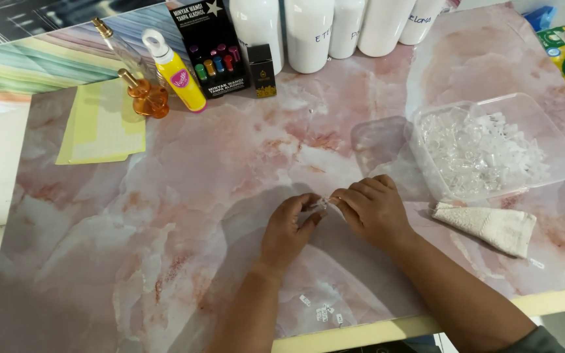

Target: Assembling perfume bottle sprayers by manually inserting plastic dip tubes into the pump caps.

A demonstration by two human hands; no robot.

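Small clear plastic piece (324, 203) pinched between both hands over mid-bench, held low, likely for control. Left hand (289, 229) fingers pressed on it; right hand (373, 210) fingers curled, gripping its other end. Clear tray (560, 140) of like pieces just right, within reach. Folded cloth (488, 226) beside the right wrist.

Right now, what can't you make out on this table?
Head view only:
- Small clear piece between left hand and right hand: fingers cover it, too small.
- White bottles: tops cut off by the upper edge.
- Clear tray: contents blur together.
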